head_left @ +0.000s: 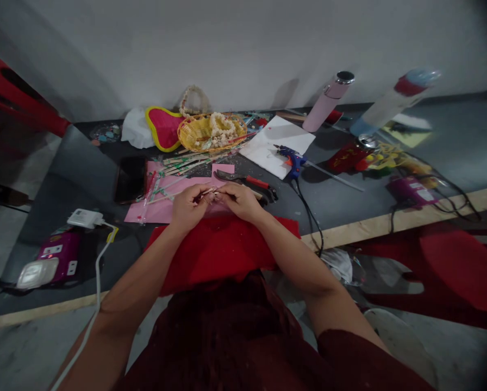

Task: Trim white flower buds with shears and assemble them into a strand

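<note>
Pinching 1 small pc (212, 191) w/ L fingers (204, 202), R fingers (228, 188); 1 pruner (254, 181), 1 phone (131, 180) nr.

The small pale piece (211, 191) at the fingertips of the left hand (189, 206) and right hand (242, 203) is mostly covered; its shape cannot be determined. The translucent bottle with red collar and light-blue top (384, 110) is blurred. Gold markings on the red metal can (343, 157) are illegible. The bottom edge cuts off the white flexible cable (98, 266); the left edge cuts off the red perforated plastic panel (43, 113).
</note>
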Demonstrator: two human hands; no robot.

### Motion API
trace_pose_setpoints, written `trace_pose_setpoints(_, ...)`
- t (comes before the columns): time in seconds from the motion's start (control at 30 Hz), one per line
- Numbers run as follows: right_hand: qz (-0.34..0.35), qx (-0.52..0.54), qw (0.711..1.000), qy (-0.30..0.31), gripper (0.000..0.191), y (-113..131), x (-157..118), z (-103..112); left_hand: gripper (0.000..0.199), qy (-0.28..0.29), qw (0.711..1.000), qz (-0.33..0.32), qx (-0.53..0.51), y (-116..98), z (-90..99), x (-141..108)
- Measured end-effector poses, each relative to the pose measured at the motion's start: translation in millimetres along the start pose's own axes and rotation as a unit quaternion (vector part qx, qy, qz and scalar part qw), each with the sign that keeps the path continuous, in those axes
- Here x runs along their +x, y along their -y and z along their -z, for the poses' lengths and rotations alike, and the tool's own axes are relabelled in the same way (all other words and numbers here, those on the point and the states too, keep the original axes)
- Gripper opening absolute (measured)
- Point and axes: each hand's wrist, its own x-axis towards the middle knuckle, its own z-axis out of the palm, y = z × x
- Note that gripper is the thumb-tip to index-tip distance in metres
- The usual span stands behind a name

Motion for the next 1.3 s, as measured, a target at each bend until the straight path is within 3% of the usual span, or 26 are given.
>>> trace_pose_setpoints(0.33, 0.016, 0.019, 1.000, 0.012, 0.029, 1.2, -0.7, -5.5, 0.021, 0.004, 0.999, -0.052, -0.009, -1.1, 0.6, 0.7)
trace_pose_setpoints(0.67, 0.045, -0.037, 0.997, 0.050, 0.024, -1.3, -1.5, -5.7, 0.014, 0.006, 0.996, -0.094, 0.002, -4.5, 1.8, 1.6)
trace_pose_setpoints(0.8, 0.062, -0.103, 0.991, 0.051, 0.023, -3.5, -0.3, -1.1, 0.014, -0.020, 0.996, -0.072, 0.039, -7.7, 4.4, 1.5)
trace_pose_setpoints(0.9, 0.001, -0.221, 0.975, -0.005, 0.024, -6.6, -0.3, 13.2, 0.015, -0.046, 0.998, -0.031, 0.035, -10.1, 7.0, 2.0)
trace_pose_setpoints(1.03, -0.168, -0.355, 0.918, -0.055, 0.024, -13.9, -5.1, 34.4, 0.014, -0.070, 0.997, 0.006, -0.009, -11.8, 9.5, 4.8)
trace_pose_setpoints(1.13, -0.231, -0.389, 0.891, -0.033, 0.028, -17.1, -8.8, 40.6, 0.012, -0.084, 0.993, 0.035, -0.076, -9.0, 9.3, 7.7)
trace_pose_setpoints(1.3, -0.246, -0.406, 0.880, 0.017, 0.028, -13.9, -8.8, 37.3, 0.014, -0.099, 0.965, 0.096, -0.224, -1.2, 7.4, 12.4)
